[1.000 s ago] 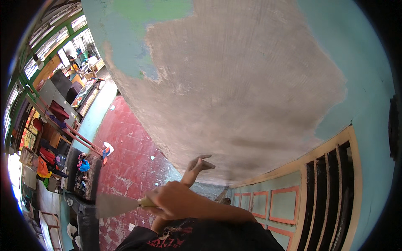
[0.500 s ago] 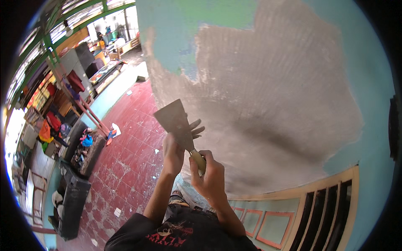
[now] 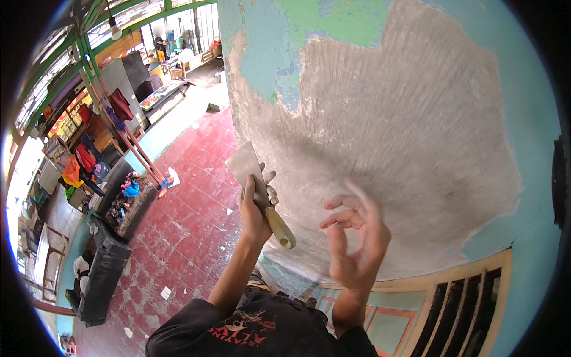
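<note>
A putty knife (image 3: pixel 244 162) with a wide metal blade and a pale wooden handle is gripped in my left hand (image 3: pixel 254 211). My fingers close round the blade near the handle, with the thumb across its face. The blade points up and to the left, and the handle tilts down to the right, free of any hand. My right hand (image 3: pixel 361 238) is raised to the right of the handle, holding nothing, its fingers apart and partly curled. In front of both hands stands a wall with a large grey, scraped patch (image 3: pixel 410 131).
Green and blue paint (image 3: pixel 333 21) borders the grey patch. A barred window frame (image 3: pixel 505 262) lies at the lower right. To the left, a red tiled floor (image 3: pixel 184 220) carries pale scraps. Dark sofas (image 3: pixel 107 279) and hanging clothes (image 3: pixel 77 169) stand farther left.
My right hand has let go of the putty knife's handle and moved right, its fingers opening. My left hand now holds the blade by itself. The view has shifted slightly.
</note>
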Tool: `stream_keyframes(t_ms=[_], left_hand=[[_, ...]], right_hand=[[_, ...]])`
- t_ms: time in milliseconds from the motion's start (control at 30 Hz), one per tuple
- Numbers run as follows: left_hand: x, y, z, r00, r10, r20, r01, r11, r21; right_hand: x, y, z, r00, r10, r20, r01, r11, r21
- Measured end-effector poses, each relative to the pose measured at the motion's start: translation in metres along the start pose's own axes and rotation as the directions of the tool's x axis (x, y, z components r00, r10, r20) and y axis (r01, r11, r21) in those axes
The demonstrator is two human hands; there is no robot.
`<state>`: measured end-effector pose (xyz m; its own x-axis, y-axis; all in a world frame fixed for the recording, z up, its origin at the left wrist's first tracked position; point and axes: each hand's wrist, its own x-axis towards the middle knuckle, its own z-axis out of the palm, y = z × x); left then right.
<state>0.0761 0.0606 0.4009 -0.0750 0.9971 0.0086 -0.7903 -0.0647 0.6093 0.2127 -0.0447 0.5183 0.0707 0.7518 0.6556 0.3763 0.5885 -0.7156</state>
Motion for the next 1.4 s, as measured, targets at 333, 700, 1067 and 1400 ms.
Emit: stream_keyframes(t_ms=[333, 700, 1067, 1400], left_hand=[[-0.005, -0.017, 0.0, 0.993, -0.101, 0.067, 0.096, 0.992, 0.078], [0.014, 0.0, 0.0, 1.0, 0.015, 0.02, -0.016, 0.999, 0.031], [0.023, 0.022, 0.04, 0.885, -0.182, 0.428, 0.064, 0.959, 0.277], [0.058, 0.003, 0.049, 0.936, -0.093, 0.34, -0.066, 0.902, 0.428]], right_hand=[[-0.041, -0.063, 0.094, 0.517, -0.772, 0.369, 0.588, 0.634, 0.503], [-0.035, 0.066, 0.08, 0.994, -0.077, 0.073, 0.091, 0.97, -0.224], [-0.039, 0.079, 0.076, 0.838, 0.412, 0.357, -0.54, 0.721, 0.435], [-0.01, 0.08, 0.083, 0.922, 0.353, 0.158, -0.376, 0.725, 0.577]])
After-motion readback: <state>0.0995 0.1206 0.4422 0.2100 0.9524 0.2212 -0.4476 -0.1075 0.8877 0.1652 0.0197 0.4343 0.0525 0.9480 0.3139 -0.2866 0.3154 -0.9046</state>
